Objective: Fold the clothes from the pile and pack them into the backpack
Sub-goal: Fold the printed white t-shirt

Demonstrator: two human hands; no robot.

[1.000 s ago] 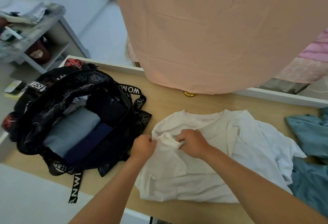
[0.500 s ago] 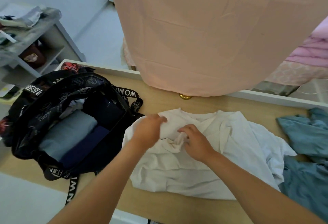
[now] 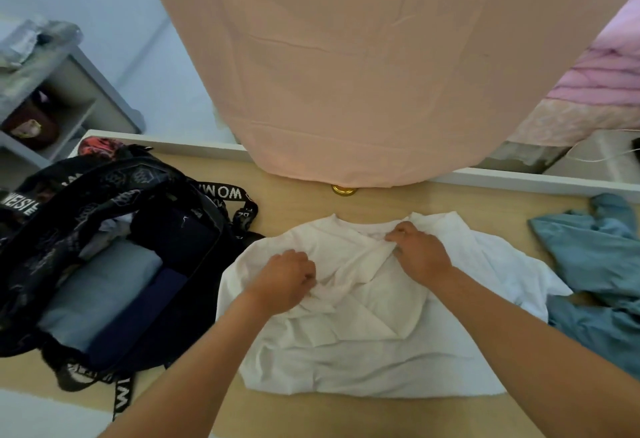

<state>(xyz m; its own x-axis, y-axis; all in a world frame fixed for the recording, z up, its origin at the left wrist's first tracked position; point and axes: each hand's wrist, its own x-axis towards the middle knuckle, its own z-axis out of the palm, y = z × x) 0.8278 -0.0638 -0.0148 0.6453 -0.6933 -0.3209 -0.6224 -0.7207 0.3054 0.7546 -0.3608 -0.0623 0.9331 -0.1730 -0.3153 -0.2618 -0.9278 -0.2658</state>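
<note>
The blue garment (image 3: 595,257) runs off the right edge, the backpack (image 3: 104,177) off the left.

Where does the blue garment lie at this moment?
In the head view, the blue garment lies crumpled at the right end of the wooden table, just beside the white shirt, opposite the backpack on the left.

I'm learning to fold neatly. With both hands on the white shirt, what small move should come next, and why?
Probably draw the hands apart to pull the cloth flat. The left hand and right hand each pinch the white shirt, which is bunched and creased between them, so it seems not yet ready to fold for the open backpack.
</note>
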